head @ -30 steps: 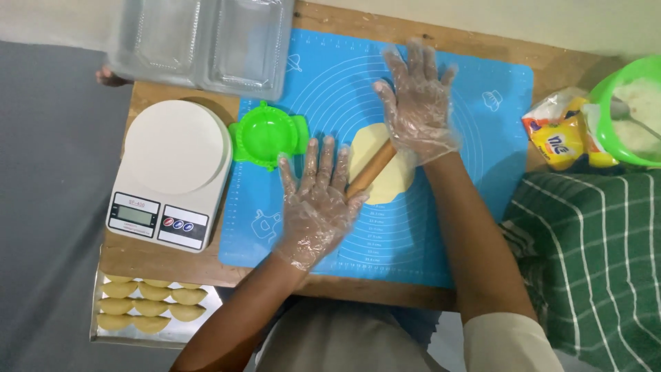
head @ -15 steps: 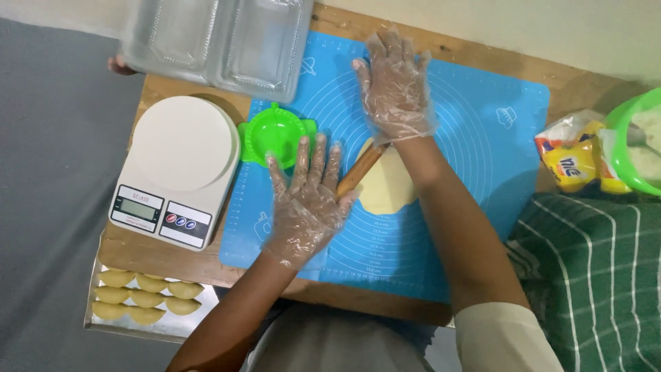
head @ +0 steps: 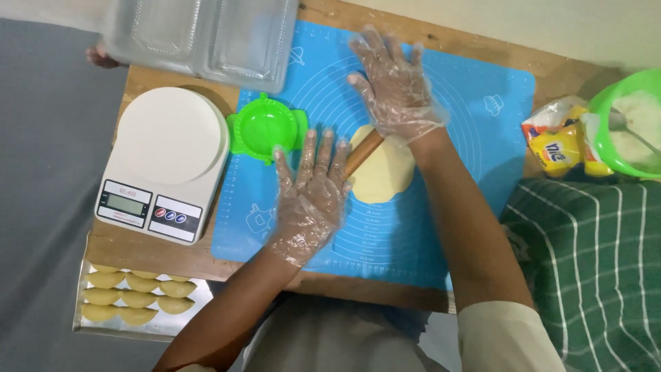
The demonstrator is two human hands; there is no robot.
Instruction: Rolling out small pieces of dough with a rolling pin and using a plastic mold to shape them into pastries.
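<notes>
Both my hands wear clear plastic gloves and lie flat, fingers spread, on a thin wooden rolling pin [head: 363, 153]. The pin lies slanted across a pale flattened dough round [head: 387, 180] on a blue silicone mat [head: 482, 110]. My left hand [head: 313, 193] presses the pin's near end, just left of the dough. My right hand [head: 396, 86] covers the far end, beyond the dough's far edge. Only the pin's short middle stretch shows between the hands. Neither hand curls around it.
A green dumpling press [head: 265, 127] sits at the mat's left edge beside a white kitchen scale [head: 169, 148]. Another person's hand [head: 100, 56] holds a clear plastic container [head: 206, 34] above. A tray [head: 93, 329] of several folded pastries lies bottom left. A green bowl [head: 606, 96], a yellow packet [head: 558, 148] and a checked cloth [head: 592, 275] lie at the right.
My right hand has slid away from me, off the dough and past its far edge, rolling the pin over the dough. My left hand has stayed near the press.
</notes>
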